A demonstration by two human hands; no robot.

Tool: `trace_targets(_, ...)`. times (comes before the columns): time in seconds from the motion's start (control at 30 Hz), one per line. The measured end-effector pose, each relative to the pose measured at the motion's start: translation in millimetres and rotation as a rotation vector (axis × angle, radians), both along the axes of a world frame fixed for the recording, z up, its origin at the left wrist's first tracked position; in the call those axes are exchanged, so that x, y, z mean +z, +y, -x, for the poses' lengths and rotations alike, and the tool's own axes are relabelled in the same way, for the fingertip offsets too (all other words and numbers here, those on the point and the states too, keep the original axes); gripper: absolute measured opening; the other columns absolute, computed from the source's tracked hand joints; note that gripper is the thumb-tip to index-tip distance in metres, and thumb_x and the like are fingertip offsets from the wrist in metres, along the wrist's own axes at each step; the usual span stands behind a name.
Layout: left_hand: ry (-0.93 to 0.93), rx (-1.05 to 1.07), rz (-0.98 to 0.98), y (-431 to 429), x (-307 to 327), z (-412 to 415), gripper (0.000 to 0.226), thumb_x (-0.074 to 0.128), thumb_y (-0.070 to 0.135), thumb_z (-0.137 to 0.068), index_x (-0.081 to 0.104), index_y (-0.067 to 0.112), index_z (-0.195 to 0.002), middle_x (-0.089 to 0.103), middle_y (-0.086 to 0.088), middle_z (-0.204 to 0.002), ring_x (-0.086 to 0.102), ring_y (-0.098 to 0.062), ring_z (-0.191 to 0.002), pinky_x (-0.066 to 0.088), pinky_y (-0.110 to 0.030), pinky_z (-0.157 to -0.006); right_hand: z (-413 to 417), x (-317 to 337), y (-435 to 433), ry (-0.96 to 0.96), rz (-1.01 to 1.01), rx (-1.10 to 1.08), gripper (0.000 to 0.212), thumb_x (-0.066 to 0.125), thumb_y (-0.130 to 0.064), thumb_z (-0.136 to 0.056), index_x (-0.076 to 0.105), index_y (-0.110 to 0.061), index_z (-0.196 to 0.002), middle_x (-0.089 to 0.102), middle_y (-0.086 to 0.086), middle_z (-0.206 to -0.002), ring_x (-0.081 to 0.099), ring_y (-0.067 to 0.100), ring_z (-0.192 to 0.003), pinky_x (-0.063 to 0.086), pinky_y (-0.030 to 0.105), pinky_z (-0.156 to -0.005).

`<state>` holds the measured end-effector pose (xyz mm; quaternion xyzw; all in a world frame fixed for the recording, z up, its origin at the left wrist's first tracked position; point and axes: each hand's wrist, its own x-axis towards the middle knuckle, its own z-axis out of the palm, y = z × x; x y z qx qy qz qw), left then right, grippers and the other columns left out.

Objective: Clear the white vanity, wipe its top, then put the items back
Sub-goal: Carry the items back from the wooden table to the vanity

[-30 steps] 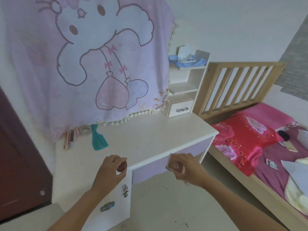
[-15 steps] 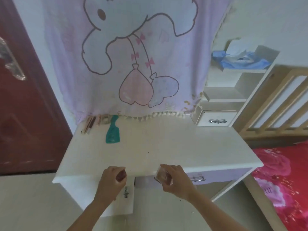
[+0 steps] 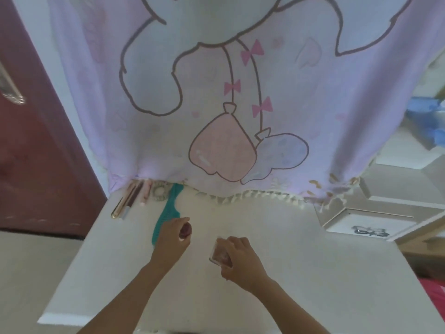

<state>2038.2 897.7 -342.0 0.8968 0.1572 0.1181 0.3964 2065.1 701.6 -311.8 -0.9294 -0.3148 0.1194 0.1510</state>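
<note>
Both my hands are over the white vanity top (image 3: 301,273). My left hand (image 3: 171,238) is closed around a small dark-red round item (image 3: 186,230), just right of a teal comb (image 3: 166,219) lying on the top. My right hand (image 3: 237,257) grips a small clear case with a pinkish-brown inside (image 3: 218,253), held just above the surface. At the back left lie several slim cosmetic tubes (image 3: 131,201) and a hair tie (image 3: 160,192), partly under the cloth's fringe.
A pink cartoon cloth (image 3: 228,97) hangs over the vanity's back. A white shelf unit with a small drawer (image 3: 368,227) stands at the right, blue items (image 3: 431,121) on its upper shelf. A dark red door (image 3: 36,153) is at the left. Red bedding (image 3: 435,300) shows at the right edge.
I have stepped up to the vanity. Both hands, still holding their items, have moved from its front edge to over the top, the left one next to the comb.
</note>
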Motion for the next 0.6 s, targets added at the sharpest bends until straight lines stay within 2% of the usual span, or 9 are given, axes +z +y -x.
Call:
trace_targets(0.07, 0.03, 0.006, -0.041, 14, -5, -30, 0.039, 0.067, -0.003, -0.075, 0.06, -0.001, -0.114, 0.061, -0.016, -0.111, 0.053, -0.033, -0.106, 0.032, -0.024, -0.089, -29, -6, 14, -0.059, 0.013, 0.016, 0.061, 0.053, -0.018, -0.072, 0.042, -0.018, -0.131, 0.049, 0.005, -0.128, 0.042, 0.03, -0.116, 0.041, 0.032, -0.093)
trace_targets(0.1, 0.032, 0.004, -0.064, 20, -8, -44, 0.038, 0.066, -0.004, -0.075, 0.06, -0.002, -0.112, 0.062, -0.017, -0.11, 0.053, -0.035, -0.104, 0.032, -0.025, -0.089, -44, -11, 21, -0.112, 0.016, 0.03, 0.06, 0.056, -0.018, -0.065, 0.046, -0.018, -0.124, 0.056, 0.006, -0.119, 0.05, 0.031, -0.106, 0.048, 0.033, -0.086)
trace_targets(0.17, 0.035, -0.018, -0.087, 31, -16, -68, 0.035, 0.067, -0.005, -0.072, 0.063, -0.002, -0.106, 0.063, -0.017, -0.106, 0.054, -0.037, -0.1, 0.039, -0.032, -0.089, -68, -19, 36, -0.116, 0.0, 0.041, 0.063, 0.064, -0.024, -0.047, 0.049, -0.021, -0.108, 0.064, 0.004, -0.098, 0.062, 0.028, -0.083, 0.056, 0.028, -0.066)
trace_targets(0.23, 0.037, -0.05, -0.116, 41, -25, -87, 0.03, 0.069, -0.007, -0.067, 0.065, 0.0, -0.097, 0.065, -0.015, -0.096, 0.056, -0.036, -0.091, 0.047, -0.038, -0.08, -86, -27, 52, -0.134, 0.008, 0.067, 0.072, 0.073, -0.027, -0.034, 0.048, -0.024, -0.102, 0.065, 0.001, -0.091, 0.064, 0.024, -0.075, 0.055, 0.023, -0.059)
trace_targets(0.33, 0.046, -0.086, -0.184, 52, -36, -105, 0.03, 0.074, -0.01, -0.054, 0.064, 0.002, -0.08, 0.066, -0.011, -0.08, 0.06, -0.034, -0.075, 0.045, -0.028, -0.064, -106, -38, 75, -0.1, 0.047, 0.101, 0.078, 0.077, -0.027, -0.028, 0.048, -0.024, -0.1, 0.065, 0.0, -0.09, 0.064, 0.021, -0.075, 0.053, 0.02, -0.059)
trace_targets(0.37, 0.03, -0.102, -0.221, 55, -40, -109, 0.033, 0.077, -0.01, -0.047, 0.063, 0.003, -0.074, 0.065, -0.01, -0.073, 0.06, -0.032, -0.067, 0.04, -0.019, -0.062, -112, -43, 82, -0.111, 0.057, 0.113, 0.078, 0.077, -0.028, -0.027, 0.048, -0.025, -0.1, 0.064, -0.001, -0.09, 0.064, 0.021, -0.075, 0.053, 0.019, -0.06)
trace_targets(0.4, 0.018, -0.121, -0.255, 58, -42, -112, 0.035, 0.079, -0.009, -0.042, 0.061, 0.005, -0.07, 0.064, -0.008, -0.069, 0.059, -0.029, -0.062, 0.037, -0.019, -0.062, -116, -48, 88, -0.122, 0.064, 0.126, 0.078, 0.077, -0.027, -0.027, 0.048, -0.025, -0.099, 0.064, -0.002, -0.09, 0.063, 0.02, -0.075, 0.052, 0.018, -0.06)
trace_targets(0.53, -0.037, -0.166, -0.297, 64, -53, -117, 0.036, 0.082, -0.002, -0.045, 0.062, 0.009, -0.073, 0.065, -0.006, -0.076, 0.048, -0.017, -0.072, 0.033, -0.025, -0.071, -125, -65, 104, -0.15, 0.046, 0.131, 0.07, 0.077, -0.02, -0.028, 0.054, -0.023, -0.093, 0.062, 0.001, -0.09, 0.063, 0.02, -0.08, 0.053, 0.021, -0.063)
trace_targets(0.6, -0.056, -0.193, -0.322, 64, -54, -116, 0.038, 0.084, 0.002, -0.045, 0.064, 0.01, -0.076, 0.066, -0.007, -0.081, 0.052, -0.018, -0.075, 0.038, -0.023, -0.072, -127, -69, 109, -0.16, 0.046, 0.128, 0.069, 0.079, -0.02, -0.027, 0.054, -0.022, -0.091, 0.062, 0.002, -0.09, 0.063, 0.021, -0.083, 0.054, 0.022, -0.065)
